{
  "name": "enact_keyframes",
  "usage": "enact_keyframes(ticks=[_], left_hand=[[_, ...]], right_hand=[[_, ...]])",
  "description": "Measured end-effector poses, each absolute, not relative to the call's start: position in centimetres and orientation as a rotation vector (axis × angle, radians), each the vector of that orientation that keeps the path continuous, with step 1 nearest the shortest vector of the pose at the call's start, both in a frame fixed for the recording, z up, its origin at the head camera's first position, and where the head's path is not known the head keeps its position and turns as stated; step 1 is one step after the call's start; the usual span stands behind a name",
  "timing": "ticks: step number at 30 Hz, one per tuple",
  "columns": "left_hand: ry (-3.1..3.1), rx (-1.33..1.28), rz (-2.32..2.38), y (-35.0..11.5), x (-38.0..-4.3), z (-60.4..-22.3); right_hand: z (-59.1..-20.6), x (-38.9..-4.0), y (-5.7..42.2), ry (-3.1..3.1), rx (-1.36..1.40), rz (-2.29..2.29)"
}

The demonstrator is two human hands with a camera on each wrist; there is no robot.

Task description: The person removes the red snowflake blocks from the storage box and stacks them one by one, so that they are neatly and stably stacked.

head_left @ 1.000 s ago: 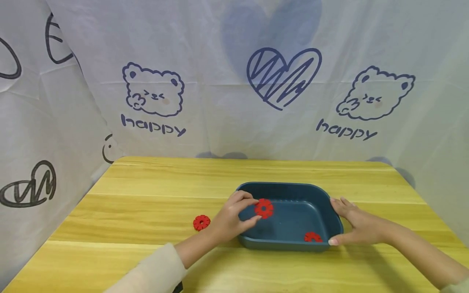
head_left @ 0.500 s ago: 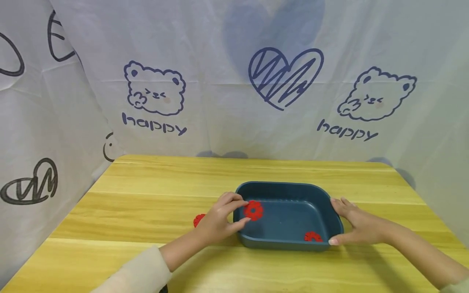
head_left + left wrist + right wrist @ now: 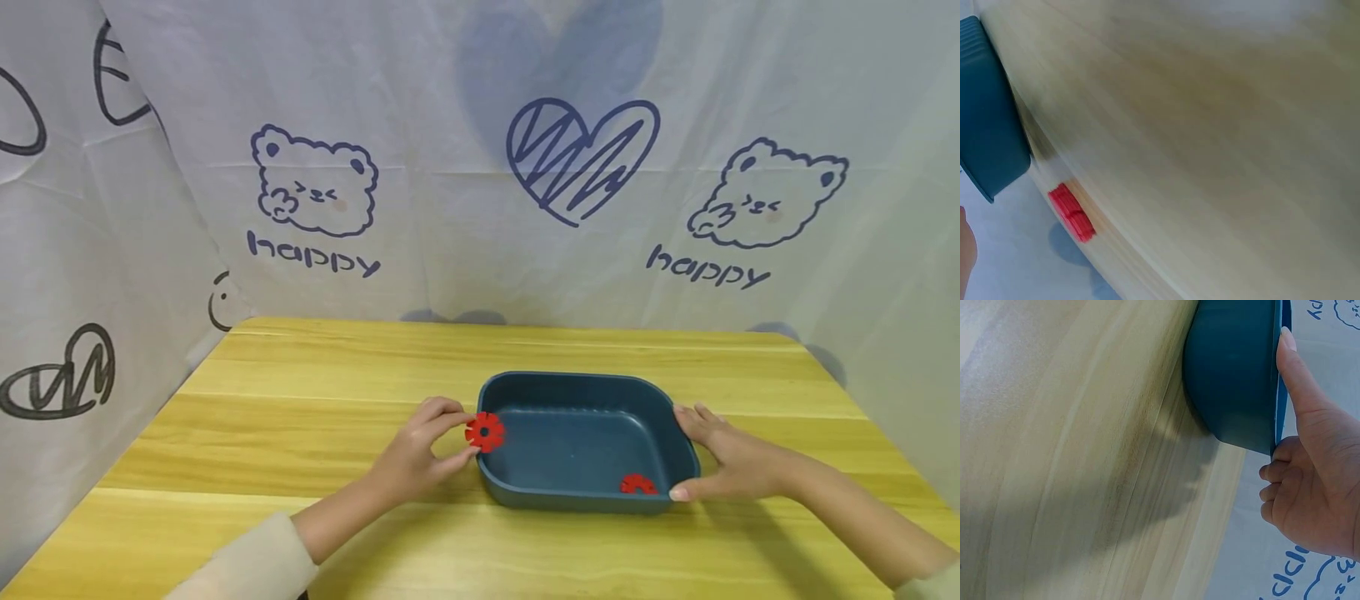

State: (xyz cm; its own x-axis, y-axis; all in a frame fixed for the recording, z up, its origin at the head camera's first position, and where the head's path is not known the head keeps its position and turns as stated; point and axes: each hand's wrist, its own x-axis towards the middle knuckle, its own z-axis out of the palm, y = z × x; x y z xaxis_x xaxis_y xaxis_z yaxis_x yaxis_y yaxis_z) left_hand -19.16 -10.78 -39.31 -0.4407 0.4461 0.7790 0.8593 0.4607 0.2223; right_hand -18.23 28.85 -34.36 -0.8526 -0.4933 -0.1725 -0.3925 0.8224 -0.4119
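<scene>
My left hand (image 3: pixel 423 446) pinches a red notched plastic disc (image 3: pixel 485 432) by its edge, thumb below and index finger above. The disc overlaps the left rim of a dark teal plastic bin (image 3: pixel 573 454) in the head view. At the bin's right end my right hand (image 3: pixel 727 458) grips the rim; its thumb (image 3: pixel 1291 359) lies along the edge and the other fingers curl at the corner. Inside, another red notched disc (image 3: pixel 638 484) shows over the front wall, its lower part hidden. Only a sliver of the left hand (image 3: pixel 965 250) shows in the left wrist view.
A red ridged piece (image 3: pixel 1072 212) rests on the wood-grain table (image 3: pixel 1197 162) near the bin's outer wall; in the head view the left hand hides it. A white printed cloth (image 3: pixel 442 225) hangs behind the table.
My left hand has drawn leftward with its red disc, from over the bin's inside to its left rim, covering the red piece on the table. The right hand keeps its hold.
</scene>
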Motion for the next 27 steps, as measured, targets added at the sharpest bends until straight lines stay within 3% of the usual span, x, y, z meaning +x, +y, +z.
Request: enact_keyframes(ticks=[17, 27], left_hand=[[-2.174, -0.832, -0.915, -14.7, -18.5, -39.7], [-2.226, -0.816, -0.919, -16.3, -18.0, -40.8]], right_hand=[[-34.5, -18.3, 28.8, 2.716, -0.659, -0.546], [-34.4, -18.2, 28.8, 2.708, -0.642, -0.552]])
